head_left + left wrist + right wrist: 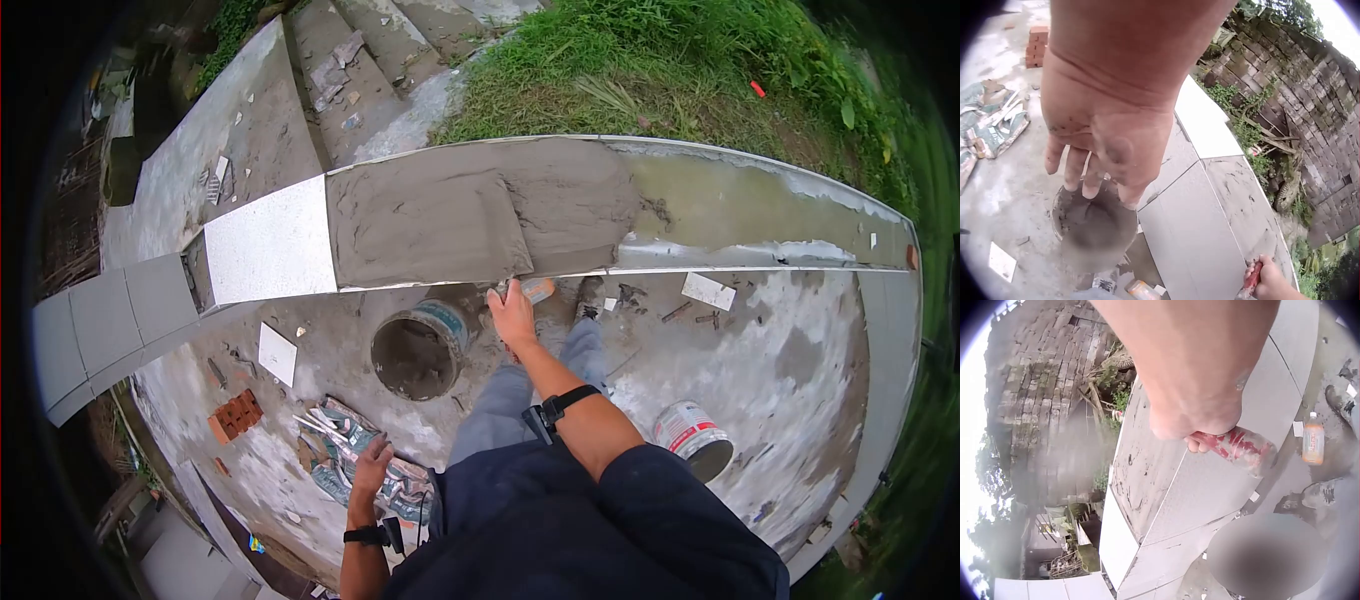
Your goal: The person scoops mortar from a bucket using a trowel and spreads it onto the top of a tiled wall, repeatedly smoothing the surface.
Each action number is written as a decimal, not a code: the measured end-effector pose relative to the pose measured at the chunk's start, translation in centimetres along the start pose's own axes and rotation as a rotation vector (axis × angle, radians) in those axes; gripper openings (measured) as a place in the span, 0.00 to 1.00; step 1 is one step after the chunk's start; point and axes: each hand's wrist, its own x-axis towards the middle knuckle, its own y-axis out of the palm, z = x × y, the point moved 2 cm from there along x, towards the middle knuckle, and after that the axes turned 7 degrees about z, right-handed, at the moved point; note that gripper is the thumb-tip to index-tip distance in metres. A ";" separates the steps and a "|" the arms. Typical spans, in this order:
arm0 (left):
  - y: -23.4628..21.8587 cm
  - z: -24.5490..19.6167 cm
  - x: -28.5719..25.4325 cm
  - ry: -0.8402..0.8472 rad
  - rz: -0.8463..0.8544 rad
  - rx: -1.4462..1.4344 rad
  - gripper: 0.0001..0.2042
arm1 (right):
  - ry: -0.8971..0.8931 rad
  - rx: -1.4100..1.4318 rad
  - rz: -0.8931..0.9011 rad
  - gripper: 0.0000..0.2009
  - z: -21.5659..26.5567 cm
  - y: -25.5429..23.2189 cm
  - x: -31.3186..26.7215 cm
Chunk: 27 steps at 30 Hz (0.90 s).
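My right hand grips the red, mortar-smeared handle of a trowel at the near edge of the wall top. In the head view its mortar-coated blade lies over the bed of wet grey mortar. A white tile borders this bed on the left. My left hand hangs with loose fingers and holds nothing; below it in the head view are crumpled bags. A bucket with mortar inside stands on the ground by the wall.
An orange drink bottle stands near my shoes. A second bucket is at my right, and stacked red bricks lie to the left. Loose white tiles lie on the ground. Grass grows beyond the wall.
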 end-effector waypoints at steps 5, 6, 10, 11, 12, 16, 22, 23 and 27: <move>3.0 -8.9 -0.1 0.057 0.037 0.086 0.25 | 0.005 -0.010 -0.013 0.20 -2.6 -4.7 0.1; 3.5 -9.7 -0.4 -0.019 0.021 0.105 0.25 | 0.003 -0.028 -0.018 0.21 -3.1 -5.5 0.1; 5.3 -9.4 1.0 0.053 0.043 0.087 0.26 | 0.019 -0.040 -0.013 0.22 -5.1 -9.0 0.3; 5.9 -10.0 1.0 0.053 0.047 0.111 0.26 | 0.006 -0.043 -0.031 0.23 -5.3 -10.0 0.2; 6.4 -10.5 0.9 0.053 0.050 0.135 0.26 | -0.009 -0.045 -0.048 0.23 -5.4 -10.9 0.1; 7.8 -10.8 1.5 0.084 0.049 0.227 0.25 | -0.010 -0.063 -0.070 0.22 -7.0 -14.2 0.3; 9.1 -11.8 1.6 0.126 0.046 0.175 0.26 | 0.016 -0.034 -0.111 0.21 -8.0 -18.4 0.3; 9.3 -12.4 1.1 0.111 0.045 0.145 0.26 | 0.074 0.137 -0.058 0.20 -7.5 -19.1 0.1; 8.8 -12.0 0.9 0.092 0.032 0.163 0.26 | 0.191 0.582 0.069 0.18 -4.0 -22.7 -2.0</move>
